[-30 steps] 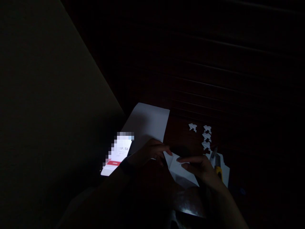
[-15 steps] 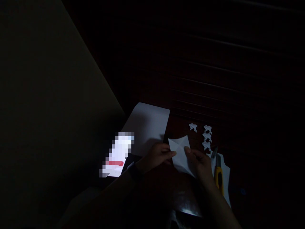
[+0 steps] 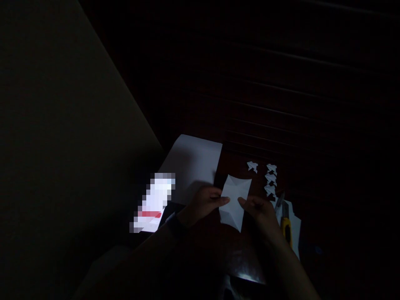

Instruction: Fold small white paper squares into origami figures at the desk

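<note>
Between my two hands, above the dark table, is a small white sheet of paper [image 3: 233, 208] with crossing creases and slightly curled corners. My left hand [image 3: 209, 201] pinches its left edge, thumb on top and fingers underneath. At the opposite edge my right hand [image 3: 258, 208] grips it the same way, with the thumb on the paper's face. Several small folded white paper figures [image 3: 270, 180] lie on the table beyond my right hand.
A large white sheet [image 3: 195, 164] lies behind my left hand. Left of it glows a phone screen [image 3: 154, 204], partly pixelated. Near my right forearm, a yellow utility knife [image 3: 286, 227] and what looks like a pen [image 3: 279, 201] rest on more white paper [image 3: 296, 233]. The surroundings are dark.
The creased paper has been turned between my hands, so its corners now point differently. My right thumb has moved slightly left and down along its edge.
</note>
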A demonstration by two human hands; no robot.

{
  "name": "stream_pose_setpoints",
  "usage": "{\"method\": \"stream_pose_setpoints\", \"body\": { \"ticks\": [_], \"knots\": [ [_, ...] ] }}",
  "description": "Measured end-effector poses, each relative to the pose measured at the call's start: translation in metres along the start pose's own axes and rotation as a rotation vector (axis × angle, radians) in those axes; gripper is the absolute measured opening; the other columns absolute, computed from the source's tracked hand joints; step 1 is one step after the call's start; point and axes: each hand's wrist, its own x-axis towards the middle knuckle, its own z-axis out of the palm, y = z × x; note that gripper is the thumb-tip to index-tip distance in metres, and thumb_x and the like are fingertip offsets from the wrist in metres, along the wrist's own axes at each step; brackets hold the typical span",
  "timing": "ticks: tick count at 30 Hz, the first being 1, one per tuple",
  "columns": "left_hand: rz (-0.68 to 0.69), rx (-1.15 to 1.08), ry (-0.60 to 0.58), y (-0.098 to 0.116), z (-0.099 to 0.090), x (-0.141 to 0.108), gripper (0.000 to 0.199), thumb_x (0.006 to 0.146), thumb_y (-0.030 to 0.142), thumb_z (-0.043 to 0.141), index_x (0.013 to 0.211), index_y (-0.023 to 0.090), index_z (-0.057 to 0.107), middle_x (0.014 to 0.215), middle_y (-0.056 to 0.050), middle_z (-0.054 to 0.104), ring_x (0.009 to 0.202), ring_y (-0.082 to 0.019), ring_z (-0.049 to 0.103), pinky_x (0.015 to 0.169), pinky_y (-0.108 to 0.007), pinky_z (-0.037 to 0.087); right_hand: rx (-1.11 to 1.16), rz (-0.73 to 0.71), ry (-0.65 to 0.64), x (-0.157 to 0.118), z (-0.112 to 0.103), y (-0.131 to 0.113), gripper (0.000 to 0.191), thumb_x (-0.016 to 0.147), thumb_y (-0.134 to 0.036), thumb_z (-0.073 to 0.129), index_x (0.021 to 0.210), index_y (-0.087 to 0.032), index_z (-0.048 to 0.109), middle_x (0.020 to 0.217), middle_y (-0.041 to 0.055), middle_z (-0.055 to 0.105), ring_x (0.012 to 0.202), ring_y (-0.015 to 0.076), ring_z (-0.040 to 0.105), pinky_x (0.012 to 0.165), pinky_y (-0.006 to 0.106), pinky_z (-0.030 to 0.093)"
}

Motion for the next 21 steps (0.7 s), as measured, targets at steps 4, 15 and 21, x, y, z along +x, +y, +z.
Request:
{"method": "stream_pose_setpoints", "body": {
  "ticks": [4, 15, 21],
  "knots": [
    [-0.050, -0.010, -0.057, 0.000, -0.003, -0.002, 0.026, 0.073, 0.037, 0.062, 0.081, 0.013, 0.065, 0.078, -0.005, 0.066, 0.070, -0.016, 0.059, 0.062, -0.026, 0.045, 0.084, 0.057, -0.114, -0.002, -0.001, -0.005, 0.027, 0.070, -0.032, 0.071, 0.092, -0.017, 0.065, 0.071, 0.0032, 0.067, 0.061, 0.0169, 0.060, 0.058, 0.028, 0.046],
    [-0.137, -0.166, -0.100, 0.007, -0.009, -0.003, 0.025, 0.072, 0.029, 0.063, 0.093, 0.015, 0.066, 0.086, -0.006, 0.066, 0.073, -0.017, 0.060, 0.062, -0.027, 0.045, 0.137, 0.020, -0.100, 0.000, -0.011, -0.003, 0.023, 0.066, -0.026, 0.072, 0.088, -0.019, 0.070, 0.074, 0.0037, 0.071, 0.059, 0.0161, 0.061, 0.055, 0.027, 0.046],
    [-0.161, -0.260, -0.080, 0.005, -0.010, -0.004, 0.020, 0.074, 0.025, 0.058, 0.091, 0.018, 0.067, 0.094, -0.006, 0.065, 0.084, -0.019, 0.061, 0.070, -0.030, 0.048, -0.036, -0.083, -0.096, 0.000, -0.016, -0.007, 0.012, 0.071, -0.023, 0.065, 0.081, -0.020, 0.072, 0.082, 0.0054, 0.072, 0.074, 0.0198, 0.064, 0.068, 0.030, 0.047]
  ]
}}
